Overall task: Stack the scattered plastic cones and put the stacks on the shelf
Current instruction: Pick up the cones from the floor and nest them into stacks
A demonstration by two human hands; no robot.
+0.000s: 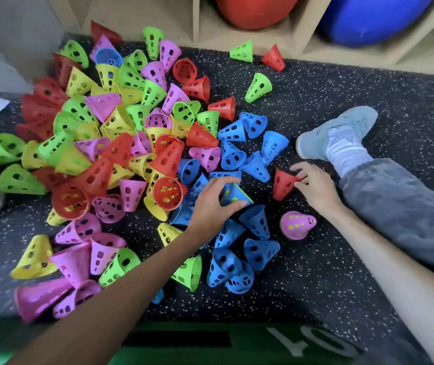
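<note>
We sit by the big heap of perforated plastic cones point(110, 154) on the speckled black floor mat point(355, 96), well short of the wooden shelf point(289, 35) beyond it. Our left hand point(210, 204) pinches a blue cone with a green one nested inside point(233, 197) at the heap's near edge, seemingly building a stack. Our right hand point(313, 185) pinches the tip of a lone red cone point(283, 184) just right of the heap, probably next to add.

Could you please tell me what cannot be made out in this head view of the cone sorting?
- Blue cone in the left hand: the fingers cover part; what is nested inside is unclear.
- Red ball and blue ball on the shelf: cut off by the top edge.
- Pink stack: cone count unreadable.
</note>
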